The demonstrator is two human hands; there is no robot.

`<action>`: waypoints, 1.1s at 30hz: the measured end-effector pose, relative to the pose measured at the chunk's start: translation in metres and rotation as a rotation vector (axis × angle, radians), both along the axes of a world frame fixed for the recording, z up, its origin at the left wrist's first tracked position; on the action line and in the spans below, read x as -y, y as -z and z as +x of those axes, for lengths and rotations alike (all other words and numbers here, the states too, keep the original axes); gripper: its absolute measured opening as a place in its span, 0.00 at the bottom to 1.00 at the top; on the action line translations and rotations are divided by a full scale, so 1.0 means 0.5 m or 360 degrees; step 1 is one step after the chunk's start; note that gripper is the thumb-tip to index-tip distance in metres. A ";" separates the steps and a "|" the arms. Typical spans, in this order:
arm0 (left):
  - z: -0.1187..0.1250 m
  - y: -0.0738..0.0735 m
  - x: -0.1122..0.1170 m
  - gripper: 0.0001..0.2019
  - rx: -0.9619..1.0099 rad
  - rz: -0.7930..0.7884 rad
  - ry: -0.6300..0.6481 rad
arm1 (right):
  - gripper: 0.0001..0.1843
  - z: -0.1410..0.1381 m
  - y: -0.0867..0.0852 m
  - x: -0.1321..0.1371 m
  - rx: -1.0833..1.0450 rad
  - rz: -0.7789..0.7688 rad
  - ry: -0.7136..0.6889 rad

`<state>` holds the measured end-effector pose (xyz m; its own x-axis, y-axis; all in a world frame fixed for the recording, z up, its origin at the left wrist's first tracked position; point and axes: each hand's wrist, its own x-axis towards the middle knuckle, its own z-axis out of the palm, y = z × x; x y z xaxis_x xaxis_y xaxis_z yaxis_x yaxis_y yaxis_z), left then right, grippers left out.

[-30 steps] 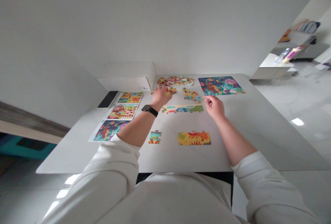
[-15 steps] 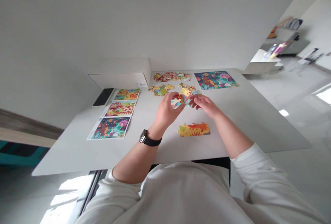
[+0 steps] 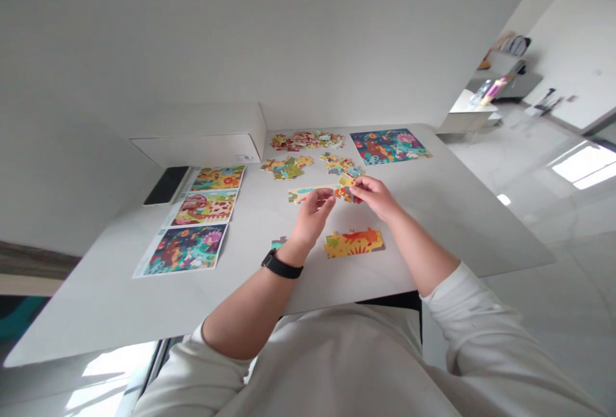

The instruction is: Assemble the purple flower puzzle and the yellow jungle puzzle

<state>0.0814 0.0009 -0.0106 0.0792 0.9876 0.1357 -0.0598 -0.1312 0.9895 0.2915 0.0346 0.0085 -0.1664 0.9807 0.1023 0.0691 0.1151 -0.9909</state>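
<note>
Above the table's middle, my left hand, with a black watch on its wrist, pinches the left side of a small orange and yellow puzzle piece. My right hand is closed on the right side of it, fingertips hiding part of the edge. Just behind my left fingers lies a pale puzzle strip, partly covered by the hand. Nearer me is a joined yellow and orange puzzle section. A green-teal puzzle piece shows beside my left wrist, half hidden.
Loose puzzle pieces lie in a red-toned pile, a yellow-green pile and a smaller pile. A finished dark-blue puzzle is at back right. On the left are a picture sheet, a phone and a white box.
My hands have drawn together around the orange and yellow piece; the right fingers, loose before, now pinch it. The pale strip and green-teal piece have come into sight. The view has shifted slightly.
</note>
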 end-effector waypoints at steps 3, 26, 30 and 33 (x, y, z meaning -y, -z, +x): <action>0.004 -0.007 0.000 0.24 0.0201 -0.0233 0.0066 | 0.29 -0.004 0.007 0.001 0.0026 -0.0002 -0.0083; 0.013 0.010 0.018 0.20 -0.0132 -0.0142 0.0334 | 0.26 0.066 -0.045 0.008 0.0196 -0.0100 -0.0426; 0.014 0.008 0.043 0.16 -0.0736 0.0287 0.0444 | 0.23 0.125 -0.055 0.003 0.0384 -0.0228 -0.0604; 0.014 0.005 0.058 0.15 -0.1159 0.0635 0.0524 | 0.21 0.146 -0.044 -0.005 0.0518 -0.0282 -0.0632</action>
<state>0.0882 -0.0280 -0.0131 0.5512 0.7897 0.2694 0.4705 -0.5608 0.6813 0.3644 0.0371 0.0304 -0.5230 0.8337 -0.1775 0.3607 0.0278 -0.9323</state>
